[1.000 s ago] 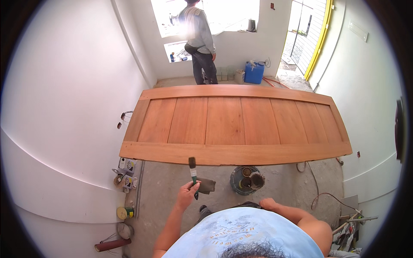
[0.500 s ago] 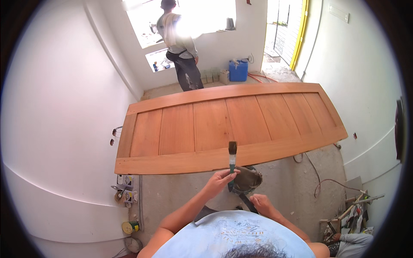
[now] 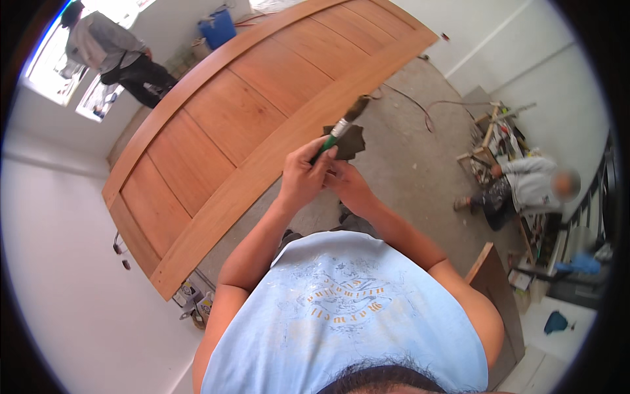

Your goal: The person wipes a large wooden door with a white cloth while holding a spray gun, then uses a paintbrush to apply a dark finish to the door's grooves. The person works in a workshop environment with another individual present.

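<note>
My left hand [image 3: 304, 176] is closed round a paintbrush [image 3: 337, 131] with a green handle, metal ferrule and dark bristles. The brush tilts up to the right, over the near edge of a wooden door [image 3: 262, 141] that lies flat. Close beside it, my right hand [image 3: 348, 187] has its fingers curled and meets the left hand. A dark brown piece with an uneven edge [image 3: 353, 143] shows behind the brush, just above the right fingers, which seem to grip it. What kind of thing it is cannot be made out.
A person [image 3: 115, 56] stands beyond the door near a window. Another person [image 3: 525, 187] sits low at the right by a wooden rack [image 3: 482, 157] of tools. A blue container [image 3: 216, 27] stands at the far wall. Cables [image 3: 430, 117] lie on the floor.
My view has turned to the right, so the door now slants up rightward. The upright brush has tilted right, and my two hands, apart before, have come together.
</note>
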Available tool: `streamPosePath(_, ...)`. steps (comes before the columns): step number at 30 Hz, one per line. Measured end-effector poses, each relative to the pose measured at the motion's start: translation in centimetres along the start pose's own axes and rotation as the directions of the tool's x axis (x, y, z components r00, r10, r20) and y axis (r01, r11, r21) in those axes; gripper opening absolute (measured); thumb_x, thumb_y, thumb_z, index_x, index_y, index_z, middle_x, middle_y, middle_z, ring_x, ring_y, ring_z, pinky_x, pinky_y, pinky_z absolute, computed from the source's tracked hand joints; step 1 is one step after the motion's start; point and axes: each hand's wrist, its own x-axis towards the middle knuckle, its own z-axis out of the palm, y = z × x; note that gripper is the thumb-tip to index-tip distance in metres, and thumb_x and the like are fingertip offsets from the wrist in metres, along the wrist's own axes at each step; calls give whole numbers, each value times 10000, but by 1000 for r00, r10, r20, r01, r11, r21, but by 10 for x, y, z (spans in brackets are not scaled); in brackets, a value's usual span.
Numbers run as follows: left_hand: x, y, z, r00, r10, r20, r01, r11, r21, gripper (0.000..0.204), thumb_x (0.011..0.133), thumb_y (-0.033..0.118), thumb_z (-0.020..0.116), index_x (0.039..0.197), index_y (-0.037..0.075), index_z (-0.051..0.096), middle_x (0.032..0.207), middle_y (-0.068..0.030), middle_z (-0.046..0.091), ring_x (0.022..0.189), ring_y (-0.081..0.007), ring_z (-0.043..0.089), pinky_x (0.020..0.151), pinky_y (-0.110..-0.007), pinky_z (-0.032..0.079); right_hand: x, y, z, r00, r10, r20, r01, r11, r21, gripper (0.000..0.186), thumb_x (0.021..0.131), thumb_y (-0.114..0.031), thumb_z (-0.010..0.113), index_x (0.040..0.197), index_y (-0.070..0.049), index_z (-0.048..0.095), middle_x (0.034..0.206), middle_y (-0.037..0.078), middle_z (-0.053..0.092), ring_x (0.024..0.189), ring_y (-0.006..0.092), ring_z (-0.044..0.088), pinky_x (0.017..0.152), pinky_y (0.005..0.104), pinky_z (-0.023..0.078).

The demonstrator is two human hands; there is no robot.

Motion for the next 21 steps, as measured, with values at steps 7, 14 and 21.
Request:
streamPosePath(7,-44,-10,-32,952,243,187,-219,965,-143,368,1025,211,647,1331,7,641,1003,-62,692,924,-104,602,821,-270,498,-52,-17,64,985,8,-172,6,997,83,211,1018,-160,639,1150,0,598,1024,67,683,902,142,676,782,308,569)
streamPosePath(14,-75,-46,-106,988,146,-55,-152,980,-130,268,961,88,726,1206,24,637,1005,7,663,865,-54,583,743,-229,497,-126,-19,68,959,-93,-269,113,992,62,229,949,-35,688,1135,-18,556,942,94,675,837,187,704,740,342,615)
streamPosePath(21,-138,-70,-161,990,0,-143,5,999,33,398,945,67,737,1308,67,574,1074,-56,668,982,-111,635,803,-254,534,-142,1,88,957,-31,-290,30,1000,-9,185,954,11,604,1102,-25,499,1009,111,626,856,179,674,722,333,609)
